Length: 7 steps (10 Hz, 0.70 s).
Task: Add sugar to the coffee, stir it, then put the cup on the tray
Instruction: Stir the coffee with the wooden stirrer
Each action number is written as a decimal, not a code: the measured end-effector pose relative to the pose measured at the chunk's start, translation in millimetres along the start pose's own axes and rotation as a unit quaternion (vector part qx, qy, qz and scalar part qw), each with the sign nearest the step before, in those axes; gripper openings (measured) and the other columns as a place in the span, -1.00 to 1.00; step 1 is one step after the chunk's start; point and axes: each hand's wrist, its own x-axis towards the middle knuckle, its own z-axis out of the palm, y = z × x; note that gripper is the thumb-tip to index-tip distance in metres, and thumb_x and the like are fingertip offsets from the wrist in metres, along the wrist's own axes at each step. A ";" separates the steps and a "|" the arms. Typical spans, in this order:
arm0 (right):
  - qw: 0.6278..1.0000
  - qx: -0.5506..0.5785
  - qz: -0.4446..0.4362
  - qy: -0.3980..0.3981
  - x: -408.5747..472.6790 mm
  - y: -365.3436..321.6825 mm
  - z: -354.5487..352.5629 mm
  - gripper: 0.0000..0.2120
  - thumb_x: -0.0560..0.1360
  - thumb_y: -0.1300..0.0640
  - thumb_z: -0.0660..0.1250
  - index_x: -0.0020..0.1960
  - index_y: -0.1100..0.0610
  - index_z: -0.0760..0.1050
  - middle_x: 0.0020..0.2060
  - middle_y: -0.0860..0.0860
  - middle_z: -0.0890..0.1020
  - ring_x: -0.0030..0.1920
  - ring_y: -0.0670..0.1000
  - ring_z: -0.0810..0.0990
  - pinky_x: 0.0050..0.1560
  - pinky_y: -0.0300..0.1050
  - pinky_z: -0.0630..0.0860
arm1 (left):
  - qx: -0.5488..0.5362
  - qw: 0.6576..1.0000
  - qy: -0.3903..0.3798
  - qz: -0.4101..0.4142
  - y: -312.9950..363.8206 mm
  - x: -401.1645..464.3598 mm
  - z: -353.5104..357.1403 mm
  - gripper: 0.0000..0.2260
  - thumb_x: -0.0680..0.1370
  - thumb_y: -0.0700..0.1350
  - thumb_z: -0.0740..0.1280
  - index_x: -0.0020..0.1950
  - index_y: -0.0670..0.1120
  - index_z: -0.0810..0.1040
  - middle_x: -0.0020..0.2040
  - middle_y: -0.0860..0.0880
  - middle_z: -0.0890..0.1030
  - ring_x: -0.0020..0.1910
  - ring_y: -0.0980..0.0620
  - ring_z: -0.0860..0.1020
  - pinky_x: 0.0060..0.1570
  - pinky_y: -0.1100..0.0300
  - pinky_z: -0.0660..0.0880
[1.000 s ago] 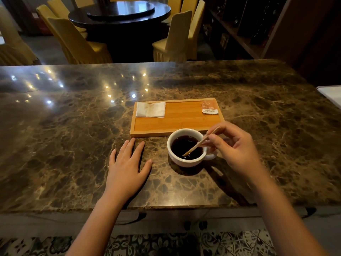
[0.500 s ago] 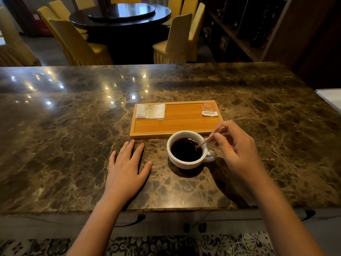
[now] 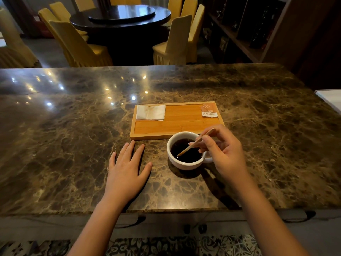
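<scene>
A white cup (image 3: 181, 164) of dark coffee stands on the marble table, just in front of the wooden tray (image 3: 180, 124). My right hand (image 3: 224, 154) pinches a thin wooden stir stick (image 3: 193, 144) whose lower end dips into the coffee at the cup's left side. The cup's handle points right, under my fingers. My left hand (image 3: 127, 169) lies flat on the table, fingers spread, left of the cup and holding nothing. An orange sugar packet (image 3: 208, 110) lies in the tray's far right corner.
A folded white napkin (image 3: 151, 112) lies in the tray's far left corner. The marble table (image 3: 64, 145) stretches wide to both sides. Yellow-covered chairs (image 3: 77, 47) and a round dark table (image 3: 121, 15) stand beyond it. A white surface (image 3: 330, 98) shows at the right edge.
The stir stick's tip has swung from the cup's right rim back across to the left side of the coffee. My left hand has stayed flat.
</scene>
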 end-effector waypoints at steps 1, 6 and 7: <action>0.998 -0.052 -0.009 0.016 3.8 2.3 -0.1 -0.91 0.54 0.26 0.23 -0.07 0.15 0.49 -0.18 0.05 0.62 -0.10 -0.02 0.67 -0.15 -0.17 0.60 | 0.001 1.000 0.003 0.002 -0.2 -0.3 0.1 -0.45 0.53 0.21 0.06 0.49 0.09 0.08 0.55 -0.02 0.06 0.52 0.04 -0.04 0.49 -0.08 -0.14; 0.996 -0.093 0.005 -0.010 -5.5 -8.1 -19.3 -0.89 0.56 0.25 0.19 -0.07 0.08 0.43 -0.24 -0.07 0.59 -0.20 -0.08 0.67 -0.28 -0.20 0.61 | 0.003 1.000 0.008 0.003 -2.3 0.5 2.8 -0.45 0.52 0.22 0.04 0.48 0.10 0.08 0.55 -0.01 0.07 0.52 0.05 -0.04 0.49 -0.08 -0.13; 0.999 -0.038 0.006 -0.016 -5.3 -4.6 -7.0 -0.90 0.55 0.25 0.20 -0.07 0.10 0.46 -0.20 -0.03 0.61 -0.17 -0.08 0.69 -0.24 -0.27 0.60 | 0.004 1.000 0.009 0.003 -2.7 1.3 2.8 -0.45 0.52 0.23 0.04 0.48 0.10 0.08 0.55 -0.02 0.07 0.52 0.05 -0.03 0.50 -0.09 -0.12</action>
